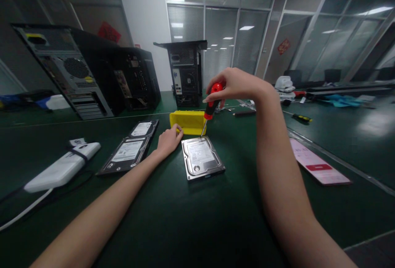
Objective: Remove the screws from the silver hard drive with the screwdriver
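Observation:
My right hand (230, 85) grips a red and black screwdriver (212, 102) by its handle, tilted. The metal shaft points down, and its tip meets the far edge of a silver hard drive (200, 157) lying label up on the green table. Resting on the table left of that drive is my left hand (169, 140), its fingers drawn together at the front left of a yellow plastic bin (189, 120). Whatever those fingers may hold is hidden. The bin stands just behind the drive.
Two more hard drives, a near one (128, 153) and a far one (144, 129), lie to the left beside a white power strip (64, 167). Computer towers (187, 72) stand behind. At right are a pink-screened phone (317, 163) and a yellow-black screwdriver (302, 118).

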Demonstrator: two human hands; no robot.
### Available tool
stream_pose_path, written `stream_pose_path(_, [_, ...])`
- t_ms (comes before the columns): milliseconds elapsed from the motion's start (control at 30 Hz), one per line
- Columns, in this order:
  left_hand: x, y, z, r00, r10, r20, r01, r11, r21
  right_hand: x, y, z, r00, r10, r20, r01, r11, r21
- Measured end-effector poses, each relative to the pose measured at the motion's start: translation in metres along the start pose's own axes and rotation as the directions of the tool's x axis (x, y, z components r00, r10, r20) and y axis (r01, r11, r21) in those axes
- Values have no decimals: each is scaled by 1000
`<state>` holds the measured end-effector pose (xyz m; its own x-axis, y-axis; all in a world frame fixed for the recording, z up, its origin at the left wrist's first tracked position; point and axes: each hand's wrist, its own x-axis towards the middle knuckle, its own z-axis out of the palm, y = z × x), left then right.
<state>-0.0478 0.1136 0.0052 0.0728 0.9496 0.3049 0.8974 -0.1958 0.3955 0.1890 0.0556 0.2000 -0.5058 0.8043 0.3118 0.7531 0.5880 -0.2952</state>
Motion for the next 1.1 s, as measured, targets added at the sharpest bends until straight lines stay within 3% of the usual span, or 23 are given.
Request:
stream_pose_path(167, [8,15,-2,999,8,40,6,938,-348,-9,1,-5,997,12,-75,-10,1000,23])
stream_pose_path(300, [8,33,-4,982,113,149,-7,819,-574,-18,0,-13,988,4,-152,5,998,60])
stream_pose_path(400, [4,42,-3,958,206,197,-22,741,-671,-25,0,-18,958,-11,-288,40,995,94])
stream_pose_path(500, [-1,49,-4,940,283,190,-61,689,-723,-30,1,-20,911,-15,-413,82,986,143])
stream_pose_path(700, [-9,61,-10,881,463,100,-227,597,-769,-33,7,-21,874,-36,-484,147,970,193])
stream_pose_path(900, [-13,68,-10,931,364,21,-210,583,-785,-35,12,-27,780,36,-624,49,992,119])
stream_pose_path(933, [-13,69,-9,938,347,18,-202,585,-785,-36,12,-27,818,33,-575,49,991,126])
stream_pose_path(1100, [-13,72,-9,917,389,84,-190,613,-767,-39,12,-27,839,-14,-544,86,990,108])
